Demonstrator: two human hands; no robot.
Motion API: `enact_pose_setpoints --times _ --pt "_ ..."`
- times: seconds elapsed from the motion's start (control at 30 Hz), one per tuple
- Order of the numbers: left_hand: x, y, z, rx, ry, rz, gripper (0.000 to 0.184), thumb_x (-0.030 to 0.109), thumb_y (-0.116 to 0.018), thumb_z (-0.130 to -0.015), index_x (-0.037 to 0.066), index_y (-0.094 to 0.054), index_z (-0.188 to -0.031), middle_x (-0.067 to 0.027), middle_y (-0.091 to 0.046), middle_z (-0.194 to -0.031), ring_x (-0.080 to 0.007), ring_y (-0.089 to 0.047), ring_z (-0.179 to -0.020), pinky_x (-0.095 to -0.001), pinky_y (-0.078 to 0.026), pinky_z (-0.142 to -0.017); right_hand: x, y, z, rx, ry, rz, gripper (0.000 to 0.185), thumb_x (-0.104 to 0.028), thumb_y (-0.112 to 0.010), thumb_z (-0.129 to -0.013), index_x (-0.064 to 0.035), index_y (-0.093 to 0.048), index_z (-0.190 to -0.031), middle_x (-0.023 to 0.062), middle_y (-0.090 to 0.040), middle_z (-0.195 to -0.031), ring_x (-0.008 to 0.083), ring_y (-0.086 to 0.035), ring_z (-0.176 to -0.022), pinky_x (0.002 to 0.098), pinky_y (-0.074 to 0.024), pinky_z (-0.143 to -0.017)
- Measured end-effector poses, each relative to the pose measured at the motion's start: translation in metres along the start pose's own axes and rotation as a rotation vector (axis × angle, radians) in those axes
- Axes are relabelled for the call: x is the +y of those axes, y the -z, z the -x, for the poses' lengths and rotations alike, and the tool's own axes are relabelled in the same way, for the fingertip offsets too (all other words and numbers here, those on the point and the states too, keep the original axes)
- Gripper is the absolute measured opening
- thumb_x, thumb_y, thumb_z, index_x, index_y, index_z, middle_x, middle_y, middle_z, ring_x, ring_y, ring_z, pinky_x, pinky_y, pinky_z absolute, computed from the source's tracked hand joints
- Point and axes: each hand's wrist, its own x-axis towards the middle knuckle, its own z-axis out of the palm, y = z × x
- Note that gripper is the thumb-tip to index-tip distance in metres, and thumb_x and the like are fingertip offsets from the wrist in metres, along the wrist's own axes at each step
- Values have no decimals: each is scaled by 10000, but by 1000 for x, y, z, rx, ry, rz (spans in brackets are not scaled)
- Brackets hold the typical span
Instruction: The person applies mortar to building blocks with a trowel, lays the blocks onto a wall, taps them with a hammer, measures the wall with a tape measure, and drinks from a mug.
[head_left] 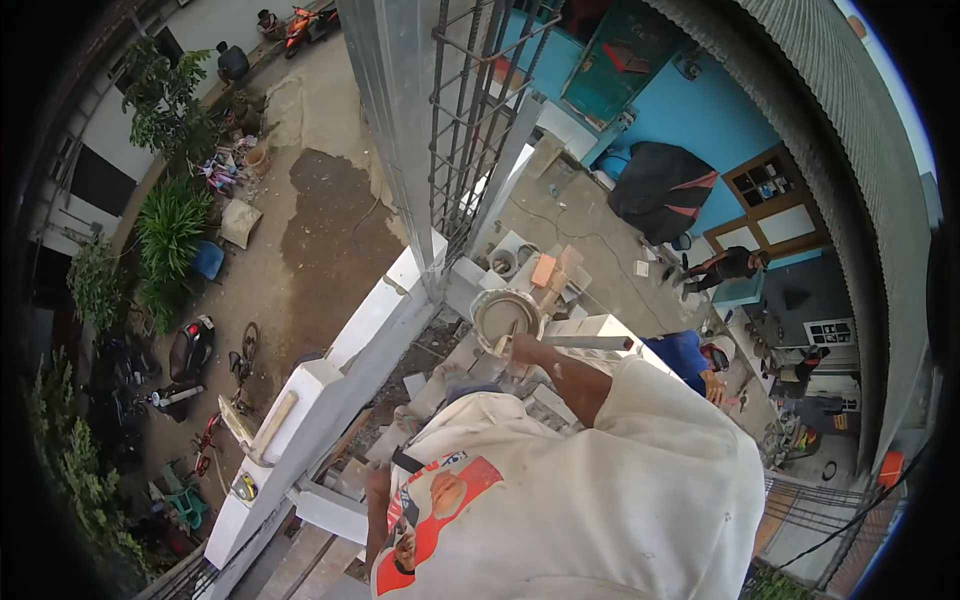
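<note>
My right hand point(522, 350) is closed at the near rim of a round bucket point(482, 318) of grey mortar. A short, pale thing sticks out between the hand and the mortar, too small to make out. On the left, my forearm point(377, 500) shows beside the white shirt, but the fingers of that hand cannot be made out. Beyond the bucket are an orange brick point(543, 270) and a smaller bucket point(503, 262). A wooden-handled tool point(272, 428) and a tape measure point(244, 487) lie on top of the white block wall point(362, 325).
An upright rebar cage point(480, 120) stands beyond the wall, next to a grey metal sheet point(390, 110). Blocks and rubble lie below me. A person in blue point(680, 360) is close on the right; another person point(735, 265) stands farther off. Motorbikes are parked at lower left.
</note>
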Motion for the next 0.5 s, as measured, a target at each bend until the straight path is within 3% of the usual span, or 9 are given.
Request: enact_pose_setpoints --times 0.17,0.23,0.27,0.3,0.33,0.37,0.43,0.47,0.5 --pt "23 26 -53 142 -97 176 479 189 -688 -943 -90 -635 -1329 -220 -717 -1195 -278 -693 -1059 -381 -540 -917 26 -30 50 241 -191 -255 248 -212 -742 -751 -41 -781 -927 228 -750 -919 401 -729 -884 504 -589 -795" --pt "71 35 -43 160 -133 188 473 184 -685 -943 -84 -641 -1330 -221 -722 -1188 -270 -693 -1056 -384 -536 -927 40 13 43 -75 -297 -100 327 -251 -740 -763 -59 -773 -1026 223 -756 -1018 381 -723 -960 489 -584 -850" --pt "98 36 -35 161 -98 203 444 176 -692 -945 -106 -657 -1287 -206 -744 -1144 -256 -696 -1038 -382 -536 -927 85 -9 19 -27 -274 -67 398 -298 -748 -765 -61 -753 -1085 230 -746 -1094 372 -717 -995 476 -575 -870" --pt "119 37 -27 178 -167 148 461 199 -698 -941 -97 -658 -1292 -221 -743 -1159 -271 -703 -1059 -387 -537 -942 125 -14 4 320 -111 -159 436 -324 -776 -757 -70 -753 -1110 214 -744 -1139 368 -721 -983 472 -575 -857" --pt "127 39 -21 197 -228 93 478 222 -705 -937 -88 -658 -1297 -235 -741 -1175 -286 -710 -1080 -392 -538 -957 102 62 19 151 -461 -206 496 -314 -805 -748 -55 -740 -1167 210 -745 -1155 354 -725 -1016 475 -570 -868" --pt "115 33 -37 180 -220 76 501 258 -714 -931 -80 -661 -1298 -251 -735 -1191 -299 -711 -1111 -395 -538 -974 124 80 7 329 -302 -157 521 -270 -811 -738 -31 -725 -1193 210 -760 -1115 351 -739 -986 464 -574 -835" --pt "97 25 -41 188 -238 65 554 318 -729 -916 -72 -661 -1304 -277 -724 -1222 -320 -707 -1166 -396 -536 -1007 162 131 -13 483 -183 -70 422 -194 -788 -691 16 -727 -1052 202 -764 -893 278 -706 -714 427 -560 -629" --pt "101 20 -34 217 -264 71 582 342 -736 -907 -72 -658 -1310 -286 -718 -1235 -328 -702 -1190 -395 -534 -1023 150 173 -5 432 -318 -181 395 -145 -787 -673 49 -721 -1010 192 -729 -832 238 -669 -664 436 -526 -566" --pt "97 14 -28 241 -237 117 587 355 -738 -902 -70 -665 -1300 -280 -722 -1231 -339 -703 -1182 -405 -535 -1014 194 170 -32 489 -281 -95 412 -118 -765 -660 75 -711 -1020 173 -683 -771 234 -640 -623 435 -494 -530"
